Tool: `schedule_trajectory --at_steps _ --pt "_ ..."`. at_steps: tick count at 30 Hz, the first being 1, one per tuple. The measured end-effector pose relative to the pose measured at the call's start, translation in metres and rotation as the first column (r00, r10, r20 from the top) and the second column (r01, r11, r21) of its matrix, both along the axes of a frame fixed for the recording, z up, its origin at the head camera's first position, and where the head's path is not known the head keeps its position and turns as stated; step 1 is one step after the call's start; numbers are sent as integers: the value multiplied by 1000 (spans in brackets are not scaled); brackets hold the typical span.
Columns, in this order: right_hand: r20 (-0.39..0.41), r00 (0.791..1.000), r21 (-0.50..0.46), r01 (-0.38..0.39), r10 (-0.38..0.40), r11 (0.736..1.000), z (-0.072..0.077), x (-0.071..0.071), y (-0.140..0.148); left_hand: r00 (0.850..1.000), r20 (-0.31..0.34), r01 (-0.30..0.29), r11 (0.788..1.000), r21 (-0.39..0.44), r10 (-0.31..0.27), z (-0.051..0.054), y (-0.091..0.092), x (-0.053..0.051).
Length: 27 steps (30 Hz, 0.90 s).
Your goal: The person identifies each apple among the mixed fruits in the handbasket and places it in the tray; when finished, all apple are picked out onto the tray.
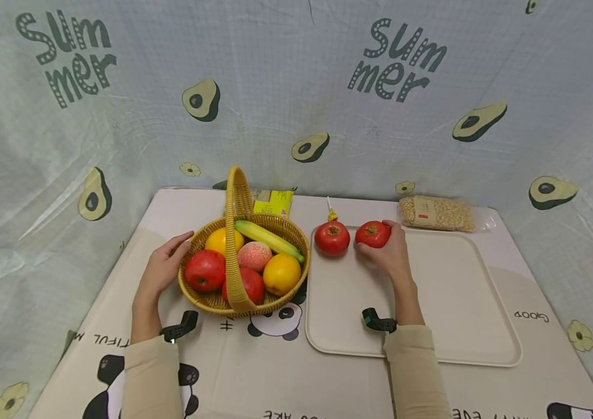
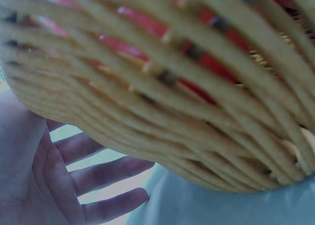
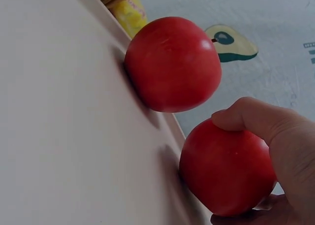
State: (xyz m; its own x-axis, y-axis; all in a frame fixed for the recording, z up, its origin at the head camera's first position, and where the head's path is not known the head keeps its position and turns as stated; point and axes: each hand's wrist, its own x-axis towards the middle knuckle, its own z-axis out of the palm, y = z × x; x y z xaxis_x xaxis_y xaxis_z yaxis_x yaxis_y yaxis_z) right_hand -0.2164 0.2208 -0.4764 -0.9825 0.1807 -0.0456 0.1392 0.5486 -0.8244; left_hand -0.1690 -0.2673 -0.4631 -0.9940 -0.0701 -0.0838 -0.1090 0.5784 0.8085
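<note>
My right hand [image 1: 391,250] grips a red tomato [image 1: 373,234] at the back of the beige tray [image 1: 458,302]; in the right wrist view the thumb [image 3: 246,117] lies across the tomato's side. Just left of it, a second tomato [image 1: 331,238] rests on the tray. My left hand [image 1: 165,265] is at the left side of a woven basket [image 1: 240,273] with a tall handle. In the left wrist view its fingers [image 2: 110,176] are extended beside the wicker. Inside the basket are red apples [image 1: 205,271], a peach [image 1: 254,256], a banana [image 1: 270,238] and orange-yellow fruits [image 1: 281,274].
Behind the basket lies a yellow packet [image 1: 273,203]. A lollipop [image 1: 331,214] is behind the left tomato. At the back right, a clear bag of pale grains or beans [image 1: 435,213] lies past the tray's rim. Printed sheeting [image 1: 275,70] rises behind the table.
</note>
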Motion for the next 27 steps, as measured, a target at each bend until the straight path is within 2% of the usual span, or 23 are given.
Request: schedule_trajectory --at_steps 13,27 --pt "99 995 -1 -11 12 1000 0 -1 4 1000 20 -1 1000 2 1 0 0 0" --pt "122 992 4 -39 38 999 1 2 9 1000 28 -9 1000 4 9 0 1 0"
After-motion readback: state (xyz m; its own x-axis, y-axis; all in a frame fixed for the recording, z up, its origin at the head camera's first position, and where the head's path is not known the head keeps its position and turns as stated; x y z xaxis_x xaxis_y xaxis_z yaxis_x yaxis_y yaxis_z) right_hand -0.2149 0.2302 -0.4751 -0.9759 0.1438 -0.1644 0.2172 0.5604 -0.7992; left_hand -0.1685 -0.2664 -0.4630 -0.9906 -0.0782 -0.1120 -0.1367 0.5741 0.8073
